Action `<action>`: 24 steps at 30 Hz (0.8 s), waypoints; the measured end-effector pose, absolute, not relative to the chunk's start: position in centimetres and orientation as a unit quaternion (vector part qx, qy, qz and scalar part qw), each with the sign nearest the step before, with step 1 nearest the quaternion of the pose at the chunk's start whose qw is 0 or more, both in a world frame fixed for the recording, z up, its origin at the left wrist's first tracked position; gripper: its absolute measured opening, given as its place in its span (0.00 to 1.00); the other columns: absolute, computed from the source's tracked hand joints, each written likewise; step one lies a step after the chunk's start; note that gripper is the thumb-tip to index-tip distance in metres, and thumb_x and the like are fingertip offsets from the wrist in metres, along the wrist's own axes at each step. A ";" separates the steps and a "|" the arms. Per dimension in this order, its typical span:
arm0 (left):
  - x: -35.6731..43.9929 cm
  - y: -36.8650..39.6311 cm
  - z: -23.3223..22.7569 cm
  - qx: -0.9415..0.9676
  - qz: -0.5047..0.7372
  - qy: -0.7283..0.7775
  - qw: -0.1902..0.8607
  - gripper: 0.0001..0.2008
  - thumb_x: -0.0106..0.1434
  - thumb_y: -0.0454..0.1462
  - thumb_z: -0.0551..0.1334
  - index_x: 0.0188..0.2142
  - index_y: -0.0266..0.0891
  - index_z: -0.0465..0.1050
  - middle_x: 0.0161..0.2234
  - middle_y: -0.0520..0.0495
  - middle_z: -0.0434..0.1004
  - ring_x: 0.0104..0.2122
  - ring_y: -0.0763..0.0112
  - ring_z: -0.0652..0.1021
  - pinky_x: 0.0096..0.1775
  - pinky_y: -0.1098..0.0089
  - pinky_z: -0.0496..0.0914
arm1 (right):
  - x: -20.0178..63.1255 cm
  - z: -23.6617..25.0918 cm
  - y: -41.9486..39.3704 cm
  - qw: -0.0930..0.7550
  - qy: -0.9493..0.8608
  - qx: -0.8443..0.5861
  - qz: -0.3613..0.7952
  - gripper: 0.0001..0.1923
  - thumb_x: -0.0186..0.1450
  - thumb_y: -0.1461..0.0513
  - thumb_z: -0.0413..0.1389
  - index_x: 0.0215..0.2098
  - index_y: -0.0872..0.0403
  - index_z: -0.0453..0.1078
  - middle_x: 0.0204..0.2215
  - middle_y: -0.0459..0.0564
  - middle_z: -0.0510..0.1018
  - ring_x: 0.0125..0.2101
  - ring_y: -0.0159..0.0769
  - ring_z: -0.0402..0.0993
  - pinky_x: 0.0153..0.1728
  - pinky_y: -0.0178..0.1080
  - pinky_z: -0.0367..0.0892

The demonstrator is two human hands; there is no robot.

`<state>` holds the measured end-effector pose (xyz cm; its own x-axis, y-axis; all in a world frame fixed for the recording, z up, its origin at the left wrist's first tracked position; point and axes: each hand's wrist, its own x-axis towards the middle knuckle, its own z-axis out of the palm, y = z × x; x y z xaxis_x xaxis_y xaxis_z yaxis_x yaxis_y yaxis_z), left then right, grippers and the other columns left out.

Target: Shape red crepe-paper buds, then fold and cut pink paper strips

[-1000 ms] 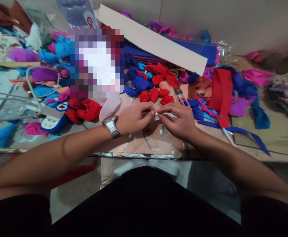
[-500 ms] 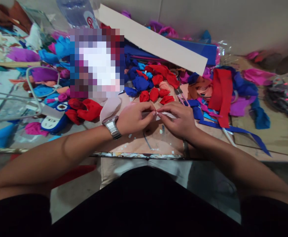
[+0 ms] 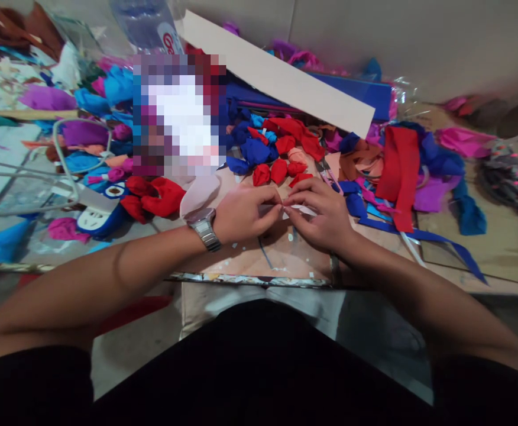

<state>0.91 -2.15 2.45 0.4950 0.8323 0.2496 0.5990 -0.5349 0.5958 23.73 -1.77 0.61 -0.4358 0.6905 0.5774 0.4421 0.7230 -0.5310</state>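
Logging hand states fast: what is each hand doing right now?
Left hand: closed, pinching one end of the small white paper piece.
Right hand: closed, pinching the same paper piece.

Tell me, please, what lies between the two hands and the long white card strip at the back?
In the head view, between the hands and the white card strip lie small red crumpled paper balls, then blue ones.

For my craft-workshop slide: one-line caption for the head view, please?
Left hand and right hand pinch a small white paper piece together, below red crepe buds.
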 end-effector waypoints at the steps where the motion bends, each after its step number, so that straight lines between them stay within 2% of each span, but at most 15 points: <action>1: 0.9 -2.2 2.4 0.842 0.265 0.424 0.204 0.13 0.71 0.43 0.59 0.39 0.41 0.81 0.33 0.49 0.85 0.33 0.66 0.80 0.41 0.64 0.69 | 23.8 0.6 -1.7 0.407 -0.835 -0.336 0.153 0.04 0.69 0.63 0.64 0.42 0.48 0.79 0.44 0.52 0.81 0.45 0.44 0.80 0.47 0.48 0.76; 4: 1.0 -2.3 2.4 0.853 0.266 0.413 0.173 0.13 0.71 0.43 0.59 0.39 0.41 0.81 0.33 0.48 0.85 0.34 0.64 0.81 0.43 0.62 0.69 | 23.8 0.5 -1.7 0.405 -0.838 -0.333 0.154 0.05 0.69 0.64 0.64 0.42 0.48 0.79 0.44 0.52 0.81 0.45 0.44 0.80 0.48 0.48 0.76; 9: 1.0 -2.3 2.4 0.853 0.263 0.412 0.183 0.15 0.73 0.46 0.58 0.37 0.41 0.80 0.32 0.48 0.84 0.33 0.63 0.80 0.43 0.61 0.68 | 23.8 0.6 -1.7 0.408 -0.835 -0.338 0.150 0.04 0.69 0.63 0.63 0.41 0.47 0.79 0.43 0.51 0.81 0.45 0.44 0.80 0.47 0.49 0.77; 18: 0.8 -1.9 2.8 0.798 0.277 0.437 0.309 0.14 0.70 0.45 0.59 0.37 0.39 0.80 0.31 0.50 0.82 0.31 0.68 0.77 0.37 0.67 0.67 | 23.7 0.8 -1.7 0.421 -0.834 -0.336 0.116 0.05 0.70 0.63 0.63 0.42 0.46 0.81 0.42 0.51 0.81 0.43 0.43 0.80 0.45 0.49 0.78; 24: 0.8 -1.7 2.7 0.781 0.295 0.428 0.346 0.12 0.70 0.42 0.60 0.36 0.39 0.79 0.32 0.51 0.81 0.32 0.69 0.77 0.38 0.68 0.68 | 23.9 0.6 -1.5 0.422 -0.844 -0.316 0.095 0.08 0.70 0.65 0.63 0.45 0.45 0.81 0.43 0.51 0.82 0.44 0.43 0.81 0.45 0.48 0.78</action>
<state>0.84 -1.67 2.69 0.4601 0.8725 0.1645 0.4642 -0.3943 0.7931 23.86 -1.52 0.65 -0.4429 0.6142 0.6531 0.4538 0.7818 -0.4275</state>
